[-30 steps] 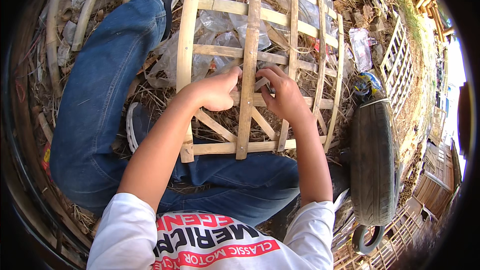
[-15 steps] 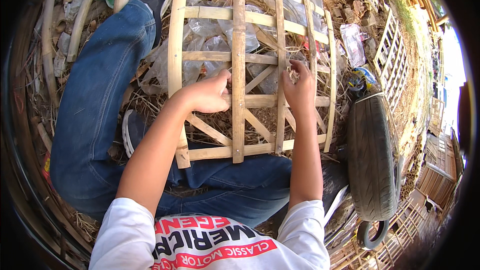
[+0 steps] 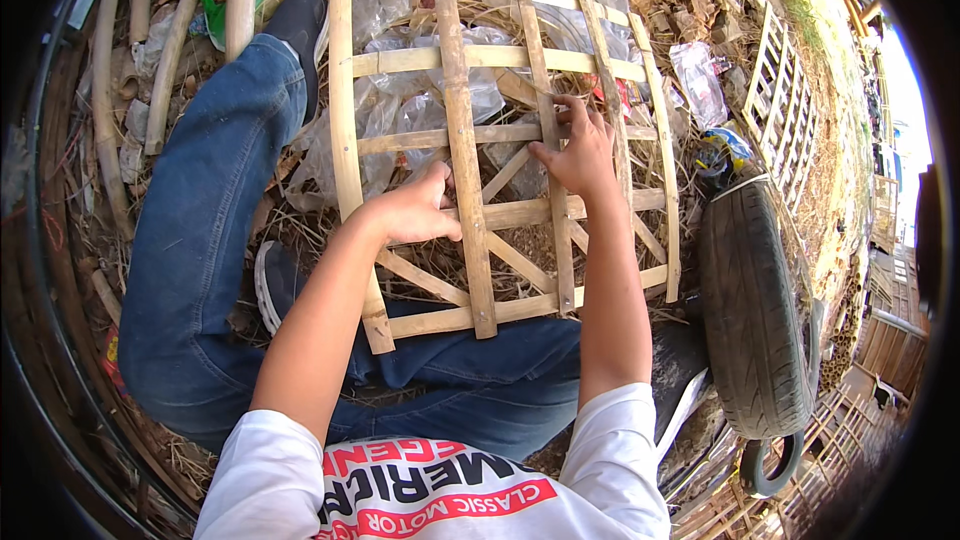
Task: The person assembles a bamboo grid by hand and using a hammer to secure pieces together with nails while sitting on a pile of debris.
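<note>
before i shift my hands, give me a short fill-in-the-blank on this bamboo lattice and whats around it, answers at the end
Counting from the left, the right hand has its thumb over the ____ upright slat of the bamboo lattice.
Counted likewise, the left hand has its fingertips nearest the ____ upright slat.
In the picture, the larger black tyre is to the ____ of the lattice.
The person's jeans are ____.

Missing words: third; second; right; blue.
</note>
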Motion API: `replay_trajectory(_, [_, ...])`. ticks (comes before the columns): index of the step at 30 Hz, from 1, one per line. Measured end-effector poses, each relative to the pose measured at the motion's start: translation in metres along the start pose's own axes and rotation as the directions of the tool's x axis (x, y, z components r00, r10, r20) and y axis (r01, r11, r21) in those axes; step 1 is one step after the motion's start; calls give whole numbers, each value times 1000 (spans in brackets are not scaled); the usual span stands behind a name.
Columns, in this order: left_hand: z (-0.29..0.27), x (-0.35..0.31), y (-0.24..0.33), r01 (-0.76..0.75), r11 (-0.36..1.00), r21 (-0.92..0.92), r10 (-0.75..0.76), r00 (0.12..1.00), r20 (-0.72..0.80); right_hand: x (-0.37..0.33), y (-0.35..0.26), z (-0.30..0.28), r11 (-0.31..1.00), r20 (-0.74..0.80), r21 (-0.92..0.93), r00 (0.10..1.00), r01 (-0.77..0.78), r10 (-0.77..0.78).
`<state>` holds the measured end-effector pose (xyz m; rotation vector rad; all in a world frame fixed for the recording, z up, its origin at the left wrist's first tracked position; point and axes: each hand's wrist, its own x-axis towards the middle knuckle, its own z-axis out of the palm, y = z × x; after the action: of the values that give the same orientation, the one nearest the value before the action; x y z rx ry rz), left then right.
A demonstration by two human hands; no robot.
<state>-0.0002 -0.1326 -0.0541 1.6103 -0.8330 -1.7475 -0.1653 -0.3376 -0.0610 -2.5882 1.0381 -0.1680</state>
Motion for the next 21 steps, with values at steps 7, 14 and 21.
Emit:
replay_trajectory(7, [3,-2,0,-14,999,-45,15,1000,12,-4,4,3,999,-56,30,998,27,-25])
replay_trajectory(14, [4,0,-4,-7,997,-73,8,1000,9,-8,-2,7,998,-104,54,995,15,-9])
replay_trajectory(21, [1,-3,-2,15,998,-69,-11,998,58,-26,-3,7,977,-404,197,915,81,6])
